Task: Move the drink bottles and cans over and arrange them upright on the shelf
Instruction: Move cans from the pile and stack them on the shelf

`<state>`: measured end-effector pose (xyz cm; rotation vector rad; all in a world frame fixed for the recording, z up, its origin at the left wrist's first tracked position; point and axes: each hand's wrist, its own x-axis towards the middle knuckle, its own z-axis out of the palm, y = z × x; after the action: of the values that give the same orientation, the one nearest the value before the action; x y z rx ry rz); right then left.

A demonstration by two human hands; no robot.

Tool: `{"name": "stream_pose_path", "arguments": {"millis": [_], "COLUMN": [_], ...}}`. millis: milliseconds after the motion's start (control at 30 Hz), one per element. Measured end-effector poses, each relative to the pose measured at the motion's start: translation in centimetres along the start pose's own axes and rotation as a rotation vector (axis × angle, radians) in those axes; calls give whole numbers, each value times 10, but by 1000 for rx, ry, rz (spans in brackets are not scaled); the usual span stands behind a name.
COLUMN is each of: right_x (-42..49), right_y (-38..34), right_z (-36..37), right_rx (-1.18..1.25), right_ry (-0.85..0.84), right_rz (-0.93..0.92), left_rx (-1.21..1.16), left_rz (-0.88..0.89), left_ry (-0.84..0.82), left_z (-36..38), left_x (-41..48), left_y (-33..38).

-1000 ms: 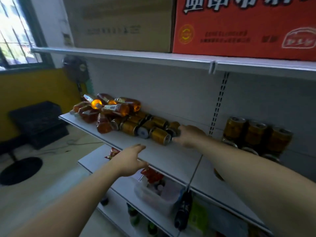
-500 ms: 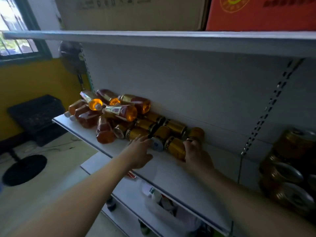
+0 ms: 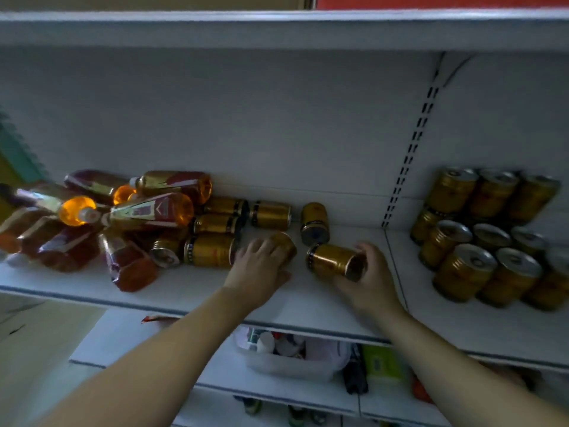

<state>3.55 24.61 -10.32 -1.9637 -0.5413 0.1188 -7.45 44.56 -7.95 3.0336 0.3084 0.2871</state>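
Both hands are on the middle shelf (image 3: pixel 308 303), centre of frame. The left hand (image 3: pixel 260 269) lies palm-down over a gold can (image 3: pixel 284 245) on its side, fingers curled across the can's top; whether it truly grips or only rests there cannot be told. The right hand (image 3: pixel 369 272), lower right of centre, is wrapped around the end of a second gold can (image 3: pixel 334 261), also lying sideways, thumb and fingers closed on its near rim. Just behind these, toward the back wall, two more cans (image 3: pixel 271 215) lie on their sides, with three others stacked at centre left. At far left a heap of amber drink bottles (image 3: pixel 147 211) lies tumbled, several overlapping, caps pointing different ways. At the right edge of frame, past the slotted upright (image 3: pixel 409 155), a block of upright cans (image 3: pixel 480 241) stands in rows, two tiers at the back. Below, on the lower shelf, a clear plastic bin (image 3: pixel 289 362) holds small mixed items, blurred.
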Motion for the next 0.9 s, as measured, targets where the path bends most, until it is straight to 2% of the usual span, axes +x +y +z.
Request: {"name": "stream_pose_path", "arguments": {"millis": [67, 133, 233, 333, 400, 467, 533, 667, 767, 900], "right_x": [-10, -17, -27, -39, -42, -42, -44, -56, -66, -72], "right_y": [-4, -6, 0, 9, 12, 10, 7, 8, 13, 32], "right_z": [-7, -14, -20, -23, -26, -31, -38, -64, -94, -138], "right_rx": [10, -38, -126, -74, -35, -49, -38, 66, 93, 83], "right_ry": [126, 174, 153, 16, -27, -5, 58, 207, 276, 312], "right_rz": [5, 10, 23, 55, 78, 59, 50, 43, 30, 33], "left_rx": [18, 63, -13, -69, -267, -621, -937, -1253, -1317, -1247], "left_rz": [-16, -85, -133, -124, -211, -325, -354, -353, -323, -253], "left_ry": [28, -18, -104, -101, -114, -125, -90, -80, -99, -167], "left_z": [-1, -1, 0, -2, -7, -14, -17, -13, -5, 9], "left_x": [3, 6, 5, -1, -4, -11, -16, -17, -12, -6], "left_y": [4, 7, 7, 5, 4, 9, 23, 60, 92, 144]}}
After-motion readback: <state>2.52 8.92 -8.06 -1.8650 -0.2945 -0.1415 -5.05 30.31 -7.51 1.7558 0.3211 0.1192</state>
